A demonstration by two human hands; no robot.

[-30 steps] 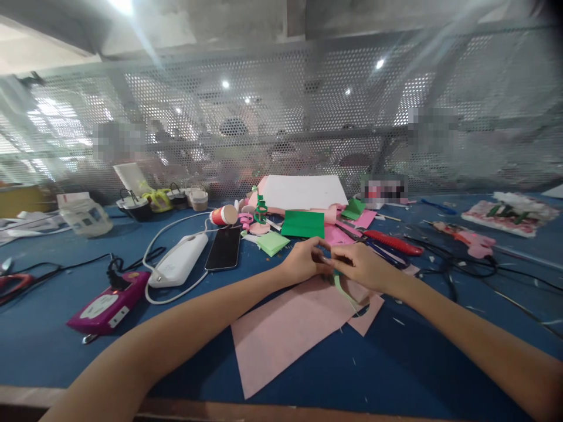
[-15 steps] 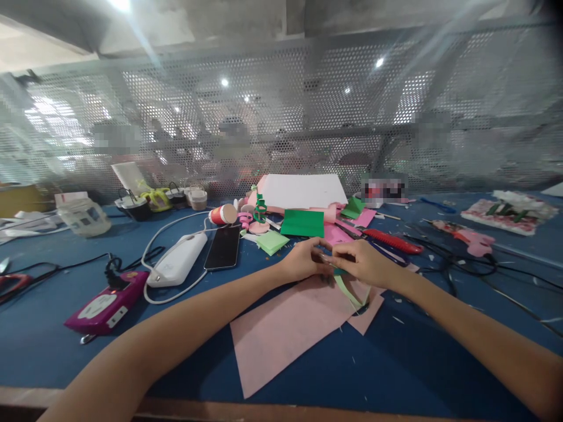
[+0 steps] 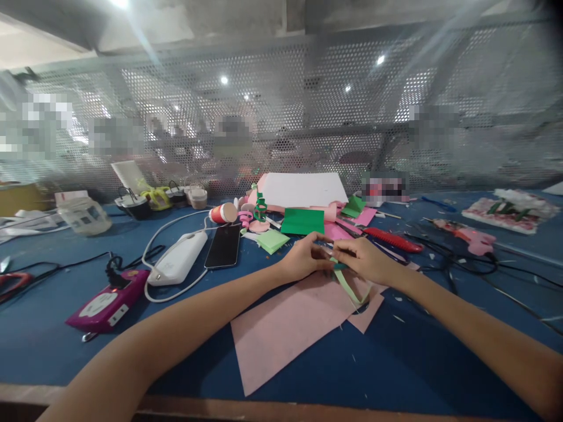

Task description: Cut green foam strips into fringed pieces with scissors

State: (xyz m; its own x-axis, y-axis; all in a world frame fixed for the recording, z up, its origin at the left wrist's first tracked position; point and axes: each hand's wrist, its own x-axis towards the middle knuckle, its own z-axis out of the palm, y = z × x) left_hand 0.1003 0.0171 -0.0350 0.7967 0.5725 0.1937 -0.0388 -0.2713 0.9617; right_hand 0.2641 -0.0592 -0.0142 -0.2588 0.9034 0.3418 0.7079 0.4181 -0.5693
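My left hand [image 3: 305, 255] and my right hand [image 3: 363, 258] meet above a pale pink paper sheet [image 3: 285, 334], fingertips pinched together. Between them is a small rolled piece of green paper [image 3: 339, 265], partly hidden by the fingers. A light green paper strip [image 3: 349, 291] hangs from it in a curve below my right hand. Under the strip a smaller pink paper piece [image 3: 367, 316] shows. Just beyond the hands lies a dark green paper sheet [image 3: 302, 221], with a light green paper stack [image 3: 271, 241] to its left.
Left are a phone [image 3: 223, 246], a white power bank [image 3: 178, 259] with its cable and a purple power strip [image 3: 108, 302]. A red-handled cutter [image 3: 393, 240] and a pink glue gun [image 3: 475, 240] lie right. White sheets [image 3: 303, 189] and a green curled paper piece [image 3: 261, 205] stand behind.
The fingers have shifted slightly around the green paper, and a bit more of it shows between them. The light green strip still hangs below; the other items stay put.
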